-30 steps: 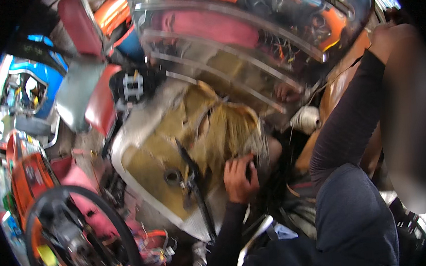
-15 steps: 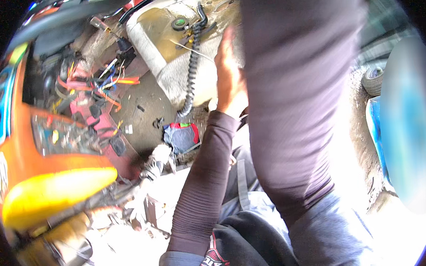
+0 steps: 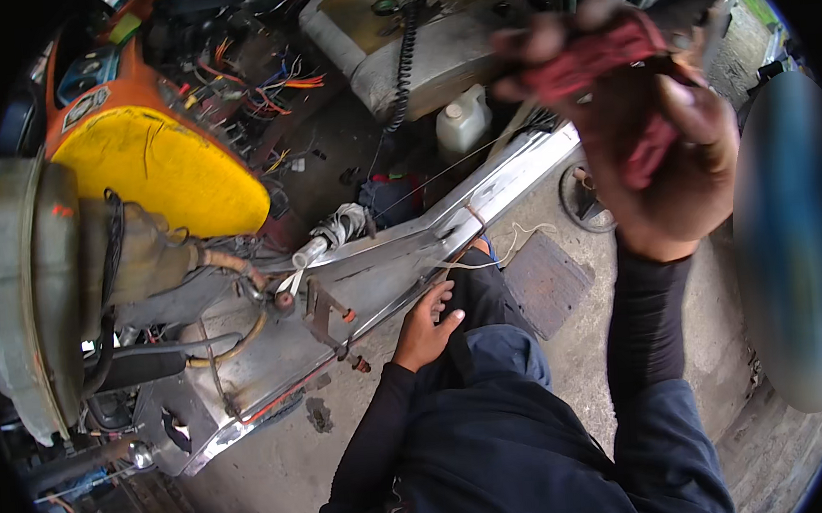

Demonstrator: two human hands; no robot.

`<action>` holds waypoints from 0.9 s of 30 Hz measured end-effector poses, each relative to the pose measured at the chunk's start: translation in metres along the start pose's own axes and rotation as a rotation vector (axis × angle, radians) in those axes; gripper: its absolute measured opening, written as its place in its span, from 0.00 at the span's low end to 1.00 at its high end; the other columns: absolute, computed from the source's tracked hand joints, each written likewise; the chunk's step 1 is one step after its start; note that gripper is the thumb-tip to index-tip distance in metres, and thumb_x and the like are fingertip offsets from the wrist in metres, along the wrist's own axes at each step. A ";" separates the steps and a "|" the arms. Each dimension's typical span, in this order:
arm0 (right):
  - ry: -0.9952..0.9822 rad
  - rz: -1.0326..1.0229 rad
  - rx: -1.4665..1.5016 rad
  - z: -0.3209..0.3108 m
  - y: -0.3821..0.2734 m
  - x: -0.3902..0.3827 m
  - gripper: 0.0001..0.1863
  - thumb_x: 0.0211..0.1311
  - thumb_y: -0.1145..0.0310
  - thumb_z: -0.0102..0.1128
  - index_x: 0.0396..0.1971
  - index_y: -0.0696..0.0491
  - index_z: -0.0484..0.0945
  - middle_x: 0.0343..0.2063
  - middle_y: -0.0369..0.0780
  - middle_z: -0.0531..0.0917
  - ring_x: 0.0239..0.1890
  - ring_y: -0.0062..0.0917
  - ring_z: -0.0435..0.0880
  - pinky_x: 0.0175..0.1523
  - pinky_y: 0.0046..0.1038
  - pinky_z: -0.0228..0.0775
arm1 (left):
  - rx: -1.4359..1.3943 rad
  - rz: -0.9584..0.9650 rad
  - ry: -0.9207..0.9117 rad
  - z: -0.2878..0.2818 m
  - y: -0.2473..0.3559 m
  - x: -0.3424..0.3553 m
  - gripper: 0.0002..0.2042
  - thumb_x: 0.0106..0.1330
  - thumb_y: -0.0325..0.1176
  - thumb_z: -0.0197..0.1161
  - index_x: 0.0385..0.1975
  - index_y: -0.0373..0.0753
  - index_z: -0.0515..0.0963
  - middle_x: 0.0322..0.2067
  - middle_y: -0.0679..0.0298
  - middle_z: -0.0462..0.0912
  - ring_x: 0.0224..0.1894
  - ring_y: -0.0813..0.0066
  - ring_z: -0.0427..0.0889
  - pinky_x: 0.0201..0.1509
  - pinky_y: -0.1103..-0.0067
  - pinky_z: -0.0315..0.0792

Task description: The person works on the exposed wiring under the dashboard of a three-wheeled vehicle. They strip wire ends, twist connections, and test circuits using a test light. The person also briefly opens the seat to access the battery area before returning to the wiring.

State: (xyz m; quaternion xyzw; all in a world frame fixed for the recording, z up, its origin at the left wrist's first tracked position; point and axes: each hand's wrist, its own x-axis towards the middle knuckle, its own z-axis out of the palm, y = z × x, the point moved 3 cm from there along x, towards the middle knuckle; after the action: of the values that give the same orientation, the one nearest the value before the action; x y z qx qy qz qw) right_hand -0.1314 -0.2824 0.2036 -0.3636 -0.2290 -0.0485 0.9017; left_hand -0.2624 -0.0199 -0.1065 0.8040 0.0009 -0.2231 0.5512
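Off beyond my left fingertips the yellow and orange body panel (image 3: pixel 153 179) now fills the left of my view, with the round headlamp shell (image 3: pixel 23 293) beside it; half a second ago the panel sat lower and I was bent in close over the tank. So I have pulled back and straightened up from the engine bay.

My left hand (image 3: pixel 424 330) has come away from the coiled black cable (image 3: pixel 404 62) it was at before. It now rests low on my knee, fingers (image 3: pixel 441 302) loosely spread and holding nothing, just below the bare metal frame rail (image 3: pixel 401 252). The white plastic bottle (image 3: pixel 464 124) stands above it, past the rail.

My right hand (image 3: pixel 646 135) has swung up close to my face, blurred. Its fingers (image 3: pixel 549 42) are closed round the red grips of a pair of pliers (image 3: pixel 622 70), whose dark nose pokes out beyond my knuckles to the right. A second ago that arm was stretched away to the side. I judge the reaching is over and the tool is now ready to go to the wiring (image 3: pixel 261 81), which lies well left of my fingers.
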 end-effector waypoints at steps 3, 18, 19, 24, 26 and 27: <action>-0.100 0.039 -0.363 -0.034 -0.006 -0.010 0.32 0.66 0.59 0.55 0.62 0.67 0.70 0.51 0.56 0.81 0.54 0.47 0.82 0.61 0.48 0.76 | 0.090 -0.181 0.298 -0.014 -0.058 -0.044 0.29 0.68 0.37 0.71 0.68 0.39 0.73 0.57 0.53 0.83 0.55 0.62 0.84 0.59 0.68 0.78; -1.798 0.139 -1.623 -0.107 0.331 0.041 0.10 0.49 0.63 0.67 0.30 0.50 0.87 0.30 0.44 0.89 0.39 0.43 0.91 0.45 0.43 0.82 | -0.114 -0.619 0.608 0.020 -0.188 -0.147 0.19 0.71 0.35 0.66 0.57 0.33 0.81 0.40 0.58 0.90 0.35 0.74 0.88 0.36 0.78 0.79; -1.818 0.140 -1.575 -0.112 0.347 0.046 0.10 0.46 0.64 0.67 0.30 0.50 0.87 0.30 0.45 0.89 0.38 0.44 0.91 0.45 0.45 0.82 | -0.207 -0.658 0.680 0.026 -0.195 -0.147 0.18 0.71 0.35 0.65 0.57 0.33 0.81 0.40 0.59 0.89 0.35 0.74 0.88 0.36 0.78 0.79; -1.944 0.212 -1.395 -0.123 0.389 0.039 0.10 0.47 0.63 0.69 0.29 0.52 0.87 0.30 0.45 0.89 0.40 0.46 0.90 0.49 0.47 0.79 | -0.598 -0.812 0.969 0.058 -0.212 -0.144 0.19 0.74 0.36 0.63 0.59 0.32 0.79 0.41 0.59 0.88 0.35 0.71 0.87 0.36 0.78 0.79; -1.979 0.260 -1.349 -0.127 0.399 0.035 0.11 0.48 0.64 0.68 0.31 0.53 0.87 0.31 0.46 0.89 0.42 0.45 0.90 0.49 0.47 0.79 | -0.722 -0.824 1.051 0.075 -0.208 -0.139 0.19 0.74 0.37 0.63 0.58 0.32 0.79 0.41 0.59 0.88 0.35 0.71 0.87 0.36 0.78 0.79; -1.997 0.283 -1.334 -0.128 0.403 0.032 0.11 0.49 0.64 0.68 0.32 0.53 0.88 0.32 0.46 0.89 0.43 0.45 0.90 0.49 0.47 0.79 | -0.732 -0.834 1.040 0.084 -0.204 -0.134 0.19 0.74 0.36 0.64 0.58 0.31 0.79 0.41 0.58 0.88 0.35 0.71 0.87 0.37 0.78 0.80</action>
State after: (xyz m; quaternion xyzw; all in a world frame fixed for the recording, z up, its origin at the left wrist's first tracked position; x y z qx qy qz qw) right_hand 0.0477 -0.0723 -0.1187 -0.6564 -0.7127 0.2441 -0.0402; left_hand -0.4634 0.0185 -0.2632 0.5045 0.6384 0.0093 0.5812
